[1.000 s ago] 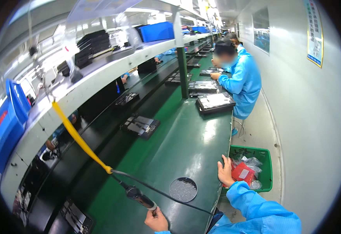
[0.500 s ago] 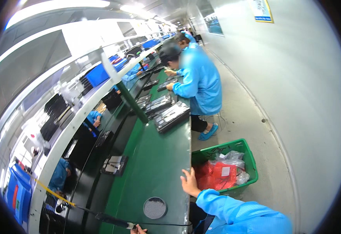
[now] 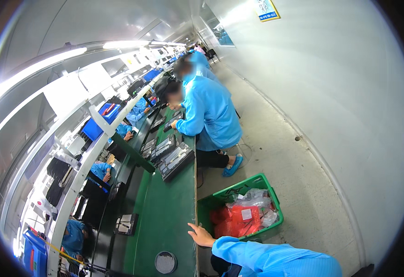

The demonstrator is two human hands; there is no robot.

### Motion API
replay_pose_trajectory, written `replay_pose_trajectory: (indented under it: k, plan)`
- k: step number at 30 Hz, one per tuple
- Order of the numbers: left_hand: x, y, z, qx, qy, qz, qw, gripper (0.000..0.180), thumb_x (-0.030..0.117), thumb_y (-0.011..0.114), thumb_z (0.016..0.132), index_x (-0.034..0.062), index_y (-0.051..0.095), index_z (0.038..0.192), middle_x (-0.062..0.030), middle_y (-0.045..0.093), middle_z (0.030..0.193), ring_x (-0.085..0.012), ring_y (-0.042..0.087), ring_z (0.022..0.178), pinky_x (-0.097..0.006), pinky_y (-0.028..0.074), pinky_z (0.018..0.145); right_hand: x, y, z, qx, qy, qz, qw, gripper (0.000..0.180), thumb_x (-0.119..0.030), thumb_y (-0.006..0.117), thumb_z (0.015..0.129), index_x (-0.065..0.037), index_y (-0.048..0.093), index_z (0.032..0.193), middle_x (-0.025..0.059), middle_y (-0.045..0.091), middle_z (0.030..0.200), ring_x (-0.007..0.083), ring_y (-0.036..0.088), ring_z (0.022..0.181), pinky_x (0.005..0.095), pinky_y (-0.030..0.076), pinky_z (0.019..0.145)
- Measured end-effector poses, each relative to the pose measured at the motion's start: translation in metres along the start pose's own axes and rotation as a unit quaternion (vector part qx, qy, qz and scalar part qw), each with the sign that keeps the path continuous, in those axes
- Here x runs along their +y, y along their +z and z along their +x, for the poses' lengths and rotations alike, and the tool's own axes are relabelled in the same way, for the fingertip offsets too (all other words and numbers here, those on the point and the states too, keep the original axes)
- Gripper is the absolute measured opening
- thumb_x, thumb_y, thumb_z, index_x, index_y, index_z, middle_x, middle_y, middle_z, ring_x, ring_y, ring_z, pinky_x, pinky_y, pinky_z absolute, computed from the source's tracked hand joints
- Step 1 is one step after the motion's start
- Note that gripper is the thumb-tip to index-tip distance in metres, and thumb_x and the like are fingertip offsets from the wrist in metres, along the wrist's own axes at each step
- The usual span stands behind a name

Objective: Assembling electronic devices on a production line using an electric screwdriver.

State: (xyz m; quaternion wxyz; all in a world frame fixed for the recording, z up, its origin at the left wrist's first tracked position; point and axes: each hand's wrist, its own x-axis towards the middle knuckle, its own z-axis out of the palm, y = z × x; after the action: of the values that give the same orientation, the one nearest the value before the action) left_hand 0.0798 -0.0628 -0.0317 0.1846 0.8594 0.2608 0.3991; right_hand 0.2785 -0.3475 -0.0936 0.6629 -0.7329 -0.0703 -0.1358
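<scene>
My right hand [image 3: 202, 236], in a blue sleeve, reaches in from the lower right to the edge of the green bench [image 3: 167, 207]. Its fingers are apart and nothing is in them. Near it on the bench top is a round, dark-rimmed dish [image 3: 165, 262] with a grey inside. Farther left, a flat black device [image 3: 126, 224] with a pale panel lies on the dark strip along the bench. My left hand is out of view.
A green crate [image 3: 279, 213] with red and clear plastic bags stands on the floor to the right. Ahead, black devices [image 3: 176, 161] lie beside a green post [image 3: 132, 153]. A co-worker in blue [image 3: 213, 111] sits farther along. A shelf with blue bins [image 3: 101, 121] runs along the left.
The view has swung, so the bench and crate sit farther left and lower. My left hand and the black tool's tip it touched have left the frame. My right hand stays at the edge.
</scene>
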Motion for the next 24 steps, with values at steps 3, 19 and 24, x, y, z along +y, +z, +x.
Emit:
replay_pose_trajectory:
  k: [3,19,24]
  plan:
    - [0.0,0.0,-0.001,0.012,0.004,0.028,1.0,0.029,0.018,0.069,0.072,-0.0038,0.064,0.09,-0.0203,0.066,0.079,-0.0361,0.062,0.072,-0.044,0.048,0.068,-0.005,-0.003,-0.004,-0.034,0.026,0.012,0.999,0.048,-0.034,0.046,0.091,-0.014,0.04,0.134,0.0289,0.057,0.107,0.0457,0.055,0.099,0.05,0.044,0.085]
    - [0.022,-0.009,-0.009,-0.018,-0.027,0.04,0.999,0.037,0.027,0.069,0.077,-0.0049,0.065,0.095,-0.0219,0.066,0.089,-0.036,0.064,0.082,-0.042,0.049,0.073,-0.022,-0.015,-0.007,-0.041,0.039,0.018,0.998,0.048,-0.029,0.049,0.09,-0.01,0.04,0.134,0.0256,0.058,0.11,0.0429,0.055,0.102,0.0468,0.044,0.086]
    - [0.032,-0.015,-0.017,-0.029,-0.016,0.04,0.999,0.036,0.029,0.068,0.079,-0.0041,0.065,0.093,-0.0211,0.067,0.088,-0.0364,0.063,0.081,-0.041,0.049,0.072,-0.013,-0.013,-0.006,-0.036,0.019,0.013,0.999,0.048,-0.028,0.05,0.09,-0.01,0.04,0.134,0.0268,0.06,0.105,0.0421,0.057,0.098,0.0467,0.045,0.084]
